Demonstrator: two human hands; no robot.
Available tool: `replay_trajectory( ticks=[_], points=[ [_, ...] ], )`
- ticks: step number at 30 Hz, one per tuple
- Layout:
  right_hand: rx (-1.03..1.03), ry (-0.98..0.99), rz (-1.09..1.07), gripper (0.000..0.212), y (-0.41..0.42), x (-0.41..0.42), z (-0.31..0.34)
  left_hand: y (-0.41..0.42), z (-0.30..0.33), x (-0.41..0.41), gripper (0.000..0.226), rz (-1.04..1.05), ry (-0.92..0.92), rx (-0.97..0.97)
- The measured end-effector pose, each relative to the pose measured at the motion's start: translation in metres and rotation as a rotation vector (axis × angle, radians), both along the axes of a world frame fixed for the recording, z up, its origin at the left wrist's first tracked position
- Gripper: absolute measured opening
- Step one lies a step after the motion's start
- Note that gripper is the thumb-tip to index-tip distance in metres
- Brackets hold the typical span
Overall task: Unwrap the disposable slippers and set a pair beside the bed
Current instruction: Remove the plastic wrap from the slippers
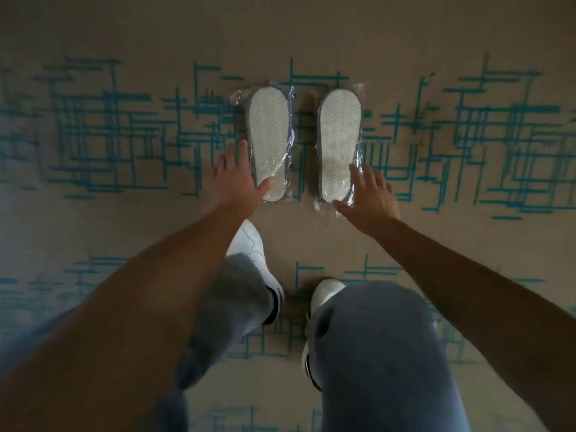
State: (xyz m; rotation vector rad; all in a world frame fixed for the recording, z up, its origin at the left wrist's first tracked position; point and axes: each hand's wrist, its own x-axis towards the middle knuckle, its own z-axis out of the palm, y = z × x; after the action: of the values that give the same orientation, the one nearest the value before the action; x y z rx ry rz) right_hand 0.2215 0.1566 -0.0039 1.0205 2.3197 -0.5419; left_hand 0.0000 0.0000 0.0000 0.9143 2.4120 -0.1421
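Note:
Two white disposable slippers lie side by side on the carpet, soles up, each inside clear plastic wrap. The left wrapped slipper (pixel 269 141) and the right wrapped slipper (pixel 339 145) point away from me. My left hand (pixel 238 179) reaches down with straight fingers along the left slipper's outer edge, its thumb over the heel end of the wrap. My right hand (pixel 369 198) is spread with straight fingers at the right slipper's near outer corner, fingertips touching the plastic. Neither hand grips anything.
The floor is beige carpet (pixel 124 219) with a teal line pattern. My white shoes (pixel 255 254) and grey trouser legs (pixel 374 353) stand just below the slippers. No bed is in view.

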Motion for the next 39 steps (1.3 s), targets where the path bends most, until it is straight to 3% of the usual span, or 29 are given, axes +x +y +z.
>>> replay_trajectory(
  ticks=[4,10,15,20,22,25,27,33,36,39],
  points=[
    [0.037,0.014,-0.285,0.096,-0.001,-0.012,-0.038,0.013,-0.038,0.014,0.098,0.068,0.057,0.002],
    [0.031,0.132,-0.489,0.101,0.009,-0.036,-0.073,0.016,-0.074,0.023,0.103,0.211,0.093,0.059],
    [-0.109,0.208,-0.648,0.090,0.019,-0.036,-0.068,0.021,-0.068,0.028,0.109,0.538,-0.012,0.071],
    [-0.254,0.156,-0.647,0.072,0.041,-0.031,-0.071,0.016,-0.068,0.025,0.120,0.766,-0.305,0.105],
    [-0.325,0.170,-0.656,0.061,0.046,-0.028,-0.073,0.018,-0.061,0.028,0.110,0.822,-0.350,0.184],
    [-0.373,0.193,-0.692,0.045,0.052,-0.024,-0.071,0.024,-0.055,0.033,0.072,0.871,-0.338,0.378],
    [-0.423,0.248,-0.740,0.035,0.052,-0.020,-0.067,0.025,-0.053,0.038,0.067,0.888,-0.361,0.463],
    [-0.337,0.489,-0.845,0.034,0.057,-0.013,-0.040,0.019,-0.055,0.034,0.041,0.905,-0.520,0.484],
    [-0.352,0.536,-0.891,0.028,0.048,-0.007,-0.040,0.001,-0.065,0.035,0.047,0.927,-0.536,0.445],
    [-0.321,0.535,-0.916,0.033,0.037,0.001,-0.048,-0.011,-0.068,0.041,0.068,0.962,-0.379,0.389]
  ],
)
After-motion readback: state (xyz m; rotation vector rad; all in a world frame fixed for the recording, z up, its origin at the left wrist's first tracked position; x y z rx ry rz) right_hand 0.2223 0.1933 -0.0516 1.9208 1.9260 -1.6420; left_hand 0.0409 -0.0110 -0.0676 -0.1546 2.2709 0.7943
